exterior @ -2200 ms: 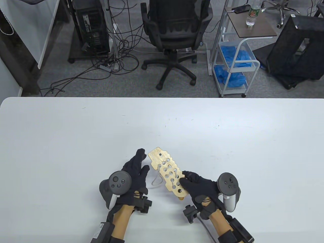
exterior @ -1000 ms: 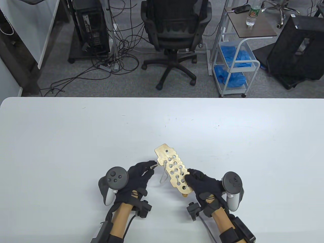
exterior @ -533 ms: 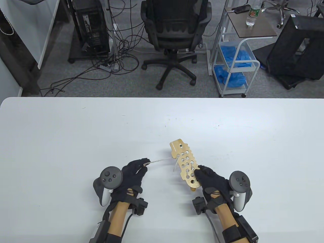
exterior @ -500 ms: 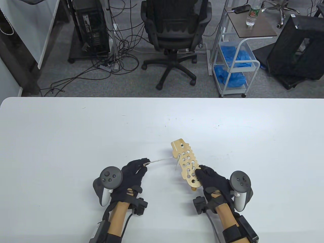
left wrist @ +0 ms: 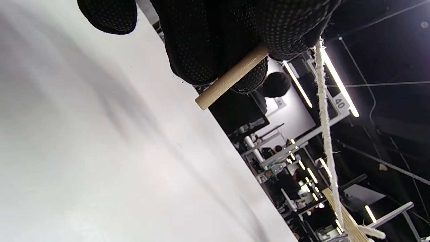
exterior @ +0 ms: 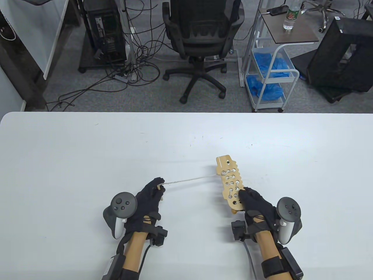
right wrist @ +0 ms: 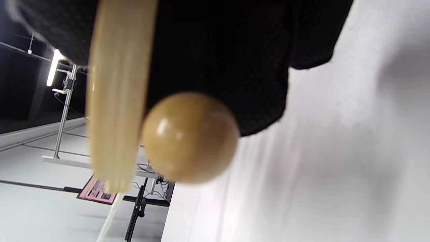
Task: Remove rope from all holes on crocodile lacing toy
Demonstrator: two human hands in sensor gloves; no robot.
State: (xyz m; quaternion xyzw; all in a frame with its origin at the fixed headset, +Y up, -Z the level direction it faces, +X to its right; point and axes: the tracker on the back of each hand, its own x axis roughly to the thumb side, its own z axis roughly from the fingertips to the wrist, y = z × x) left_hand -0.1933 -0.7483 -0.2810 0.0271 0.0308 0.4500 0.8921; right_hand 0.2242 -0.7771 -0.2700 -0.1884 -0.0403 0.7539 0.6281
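Observation:
The wooden crocodile lacing toy (exterior: 230, 182) is held off the white table, its near end gripped by my right hand (exterior: 250, 199). Pale rope (exterior: 189, 179) runs taut from the toy's far holes leftward to my left hand (exterior: 156, 188). That hand pinches the small wooden stick (left wrist: 231, 76) at the rope's end, with the rope (left wrist: 325, 127) stretching away from the fingers toward the toy. In the right wrist view the toy's edge (right wrist: 117, 94) and a round wooden bead (right wrist: 189, 137) sit right under my gloved fingers. Several near holes still carry rope loops.
The white table (exterior: 87, 145) stretches wide beyond both hands. Past its far edge stand an office chair (exterior: 201, 38), a computer tower with floor cables (exterior: 107, 32) and a white cart with blue bags (exterior: 269, 73).
My left hand took hold of the rope end and pulled it left. My right hand carried the toy to the right and farther away. The slack loop under the toy is gone and the rope is taut.

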